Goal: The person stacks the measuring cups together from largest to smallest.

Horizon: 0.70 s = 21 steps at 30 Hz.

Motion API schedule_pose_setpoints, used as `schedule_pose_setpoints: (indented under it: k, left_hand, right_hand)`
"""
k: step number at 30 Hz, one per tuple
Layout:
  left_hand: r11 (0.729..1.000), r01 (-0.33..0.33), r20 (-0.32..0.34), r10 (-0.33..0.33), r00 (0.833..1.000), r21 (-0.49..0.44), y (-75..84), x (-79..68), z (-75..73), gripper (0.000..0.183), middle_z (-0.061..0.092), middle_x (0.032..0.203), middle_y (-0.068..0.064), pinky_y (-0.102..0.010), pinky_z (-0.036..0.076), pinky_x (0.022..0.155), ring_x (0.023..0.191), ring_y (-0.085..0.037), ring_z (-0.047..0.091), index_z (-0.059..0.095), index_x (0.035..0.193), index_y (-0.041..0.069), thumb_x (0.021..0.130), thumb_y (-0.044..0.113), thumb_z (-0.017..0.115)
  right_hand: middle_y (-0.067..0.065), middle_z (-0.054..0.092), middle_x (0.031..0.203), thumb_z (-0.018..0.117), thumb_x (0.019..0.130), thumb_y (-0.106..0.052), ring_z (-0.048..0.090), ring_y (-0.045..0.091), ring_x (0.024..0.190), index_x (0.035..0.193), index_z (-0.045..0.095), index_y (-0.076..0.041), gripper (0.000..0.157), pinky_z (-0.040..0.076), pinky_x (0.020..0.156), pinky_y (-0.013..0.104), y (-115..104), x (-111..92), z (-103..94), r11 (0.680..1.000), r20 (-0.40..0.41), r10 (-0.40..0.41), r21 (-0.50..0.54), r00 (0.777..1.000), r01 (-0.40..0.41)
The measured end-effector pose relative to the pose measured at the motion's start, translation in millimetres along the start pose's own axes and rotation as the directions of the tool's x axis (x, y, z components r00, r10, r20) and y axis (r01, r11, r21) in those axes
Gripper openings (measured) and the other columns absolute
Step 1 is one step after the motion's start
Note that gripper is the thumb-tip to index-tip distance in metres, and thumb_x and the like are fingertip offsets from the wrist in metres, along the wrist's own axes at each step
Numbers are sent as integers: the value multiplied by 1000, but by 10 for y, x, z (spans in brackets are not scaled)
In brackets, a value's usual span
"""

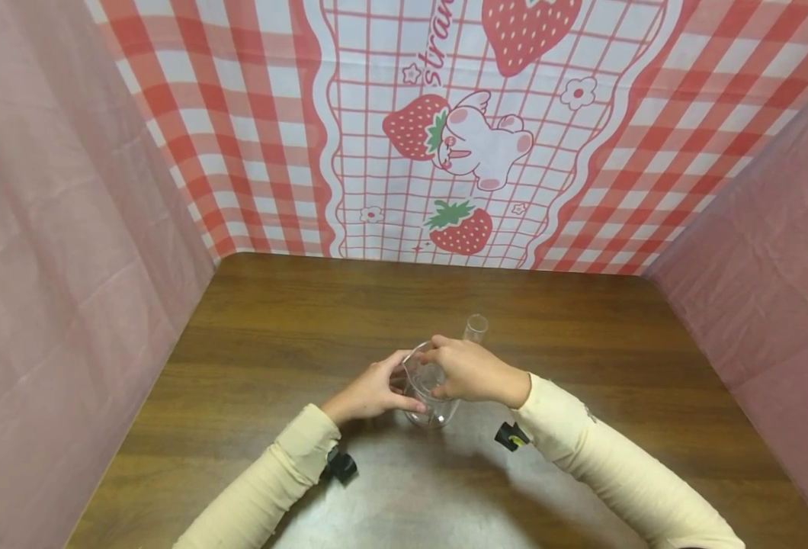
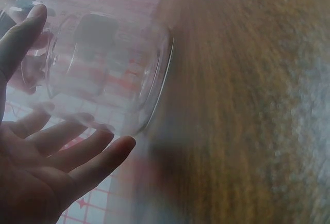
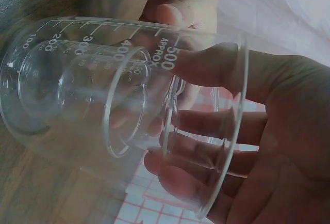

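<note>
Strawberry-print cloth (image 1: 438, 175) behind wooden table (image 1: 582, 351)

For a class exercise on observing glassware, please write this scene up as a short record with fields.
Main vessel: large clear glass beaker, white markings up to 500
Inside it: smaller clear glass beaker, also marked
Left hand: the left hand holds the large beaker's side
Right hand: the right hand has fingers inside its mouth; whether they grip anything is unclear
Beyond: clear glass cylindrical vessel, partly hidden
Surface: brown wood-grain table
Backdrop: red-and-white checked cloth with strawberries
</note>
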<state>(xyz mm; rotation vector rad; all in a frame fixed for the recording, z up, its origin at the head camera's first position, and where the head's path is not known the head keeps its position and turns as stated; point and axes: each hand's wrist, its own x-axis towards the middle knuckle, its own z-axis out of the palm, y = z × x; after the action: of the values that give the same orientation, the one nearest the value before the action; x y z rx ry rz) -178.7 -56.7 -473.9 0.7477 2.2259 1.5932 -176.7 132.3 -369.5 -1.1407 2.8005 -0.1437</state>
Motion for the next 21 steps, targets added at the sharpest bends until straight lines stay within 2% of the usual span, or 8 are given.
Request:
schedule_pose_setpoints:
  k: [9, 21]
  left_hand:
    - [1000, -4, 0, 4, 1000, -9, 9, -6, -5, 79, 55, 139, -19, -35, 58, 95, 126, -33, 56, 40, 143, 6, 77, 15, 82]
    - [1000, 12, 0, -12, 1000, -22, 14, -2, -1, 79, 55, 140, -21, -36, 57, 96, 124, -33, 58, 39, 143, 5, 77, 13, 82]
  right_hand:
    - [6, 64, 97, 87, 68, -24, 63, 17, 75, 111, 71, -4, 50, 60, 71, 34, 1, 22, 33, 1000, -2, -8, -19, 1000, 8]
    - [13, 67, 113, 86, 69, -23, 69, 26, 89, 113, 70, -3, 50, 61, 80, 41, -22, 31, 43, 1000, 21, -21, -16, 1000, 21]
